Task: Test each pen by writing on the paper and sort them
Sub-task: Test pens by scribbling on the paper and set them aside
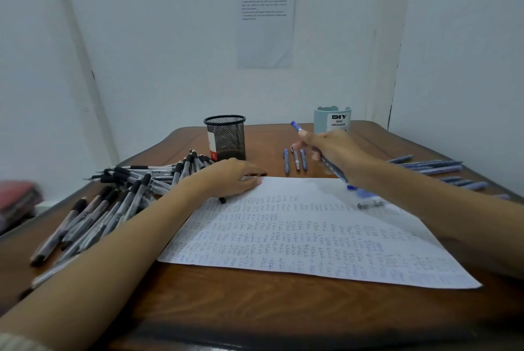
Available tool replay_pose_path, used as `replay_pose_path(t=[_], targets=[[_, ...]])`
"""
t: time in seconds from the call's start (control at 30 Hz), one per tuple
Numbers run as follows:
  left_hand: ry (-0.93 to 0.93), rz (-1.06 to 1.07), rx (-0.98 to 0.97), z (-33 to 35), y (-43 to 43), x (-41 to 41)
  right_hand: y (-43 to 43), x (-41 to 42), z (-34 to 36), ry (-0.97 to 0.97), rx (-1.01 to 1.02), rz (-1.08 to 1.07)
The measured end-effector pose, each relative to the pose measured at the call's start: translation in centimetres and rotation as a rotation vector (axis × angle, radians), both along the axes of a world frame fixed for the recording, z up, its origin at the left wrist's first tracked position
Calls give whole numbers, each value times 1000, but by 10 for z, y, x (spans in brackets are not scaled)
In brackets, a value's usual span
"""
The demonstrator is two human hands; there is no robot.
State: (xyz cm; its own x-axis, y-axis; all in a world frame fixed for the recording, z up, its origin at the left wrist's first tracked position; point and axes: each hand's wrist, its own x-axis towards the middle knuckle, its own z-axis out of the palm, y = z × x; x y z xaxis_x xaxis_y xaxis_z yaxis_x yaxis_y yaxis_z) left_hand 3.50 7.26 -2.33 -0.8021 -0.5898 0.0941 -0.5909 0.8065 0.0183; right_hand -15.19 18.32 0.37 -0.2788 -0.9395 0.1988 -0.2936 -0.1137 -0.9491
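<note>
Office desk (255,308), mesh pen holder (225,138)

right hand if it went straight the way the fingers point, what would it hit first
Probably the three pens lying side by side just ahead of the right hand, which grips a blue pen. It may be above them; height is unclear. Further along stands the black mesh cup.

The pale organizer cup (332,121) at the far edge of my surface (255,308) reads "DIY DESK ORGANIZER"; print on the wall sheet (265,39) and marks on my paper (312,237) are illegible.
</note>
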Motion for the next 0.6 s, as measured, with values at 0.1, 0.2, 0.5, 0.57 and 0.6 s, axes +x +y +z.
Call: replay_pose_path(t=[0.1,0.2,0.5,0.57,0.6], targets=[[-1,-6,0,0,1,0,-29,-15,16,128,153,-92],[-6,-14,-9,0,0,0,-61,-30,18,233,238,-125],[-9,-27,-25,0,-3,-1,-95,-33,-16,1068,273,-297],[-7,-26,-24,0,-4,-2,-97,-35,-17,1116,289,-297],[-7,-27,-23,1,-3,-2,-97,-36,-16,1121,301,-288]])
